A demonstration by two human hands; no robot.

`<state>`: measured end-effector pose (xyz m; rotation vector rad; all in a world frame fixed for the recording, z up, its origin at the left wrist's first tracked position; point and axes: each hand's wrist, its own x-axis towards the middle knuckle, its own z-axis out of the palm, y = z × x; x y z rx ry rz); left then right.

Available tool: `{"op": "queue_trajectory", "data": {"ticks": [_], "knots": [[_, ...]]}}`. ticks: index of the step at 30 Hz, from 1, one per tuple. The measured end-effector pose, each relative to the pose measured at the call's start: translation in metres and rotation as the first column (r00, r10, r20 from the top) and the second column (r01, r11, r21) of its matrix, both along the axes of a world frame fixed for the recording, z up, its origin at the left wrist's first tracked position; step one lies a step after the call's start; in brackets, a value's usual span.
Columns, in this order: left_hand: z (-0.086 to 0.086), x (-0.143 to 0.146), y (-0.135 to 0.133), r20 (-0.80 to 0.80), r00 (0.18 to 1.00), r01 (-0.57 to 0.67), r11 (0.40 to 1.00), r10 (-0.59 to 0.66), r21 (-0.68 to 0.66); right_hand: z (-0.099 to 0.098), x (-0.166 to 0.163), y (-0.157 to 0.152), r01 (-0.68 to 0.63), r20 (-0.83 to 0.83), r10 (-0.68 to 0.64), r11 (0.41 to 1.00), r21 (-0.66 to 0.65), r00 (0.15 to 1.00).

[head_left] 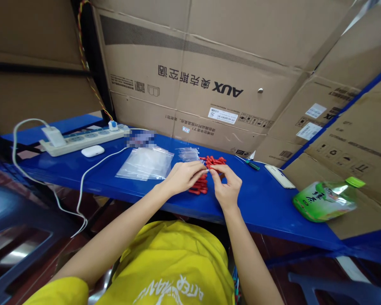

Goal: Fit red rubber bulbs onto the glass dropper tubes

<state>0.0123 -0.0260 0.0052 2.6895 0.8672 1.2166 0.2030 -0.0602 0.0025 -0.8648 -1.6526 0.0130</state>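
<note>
Both my hands meet over a blue table, above a pile of small red tube-like pieces. My left hand is pinched closed around a small clear or white part. My right hand pinches a red piece, its tip touching what the left hand holds. More red pieces lie under my left fingers. A bundle of clear thin parts lies just behind my hands.
Clear zip bags lie left of my hands. Further left are a white power strip with a charger and cable, and a white earbud case. To the right lie a phone and a green drink bottle. Cardboard boxes wall the back.
</note>
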Motion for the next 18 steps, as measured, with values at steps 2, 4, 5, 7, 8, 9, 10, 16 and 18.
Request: {"op": "queue_trajectory", "data": {"ticks": [2, 4, 5, 7, 8, 9, 10, 16, 18], "knots": [[0.002, -0.001, 0.0, 0.072, 0.997, -0.024, 0.999, 0.026, -0.036, 0.0, 0.002, 0.001, 0.023, -0.05, -0.022, 1.0, 0.011, 0.999], [0.004, -0.001, 0.0, 0.16, 0.986, -0.025, 0.997, 0.037, -0.079, 0.0, 0.004, 0.002, 0.053, -0.081, -0.052, 0.998, 0.015, 0.995], [0.005, 0.0, 0.0, 0.206, 0.978, -0.01, 0.994, 0.031, -0.104, 0.0, 0.004, 0.003, 0.071, -0.09, -0.07, 0.997, 0.006, 0.993], [0.006, 0.002, -0.001, 0.29, 0.957, 0.043, 0.986, 0.005, -0.158, 0.0, 0.004, 0.003, 0.075, -0.098, -0.078, 0.996, -0.038, 0.992], [0.007, 0.004, -0.002, 0.325, 0.946, 0.076, 0.979, -0.011, -0.187, -0.001, 0.004, 0.003, 0.054, -0.098, -0.06, 0.996, -0.069, 0.993], [0.008, 0.006, -0.003, 0.357, 0.934, 0.109, 0.969, -0.024, -0.222, -0.002, 0.003, 0.003, 0.023, -0.101, -0.033, 0.995, -0.1, 0.994], [0.008, 0.008, -0.004, 0.388, 0.921, 0.145, 0.955, -0.034, -0.261, -0.002, 0.002, 0.003, -0.008, -0.106, -0.006, 0.992, -0.128, 0.994], [0.006, 0.018, -0.007, 0.51, 0.858, 0.285, 0.879, -0.056, -0.383, -0.003, 0.0, 0.003, -0.099, -0.113, 0.079, 0.978, -0.183, 0.99], [0.003, 0.019, -0.006, 0.518, 0.854, 0.278, 0.883, -0.048, -0.377, -0.002, -0.001, 0.004, -0.105, -0.133, 0.079, 0.975, -0.194, 0.988]]}}
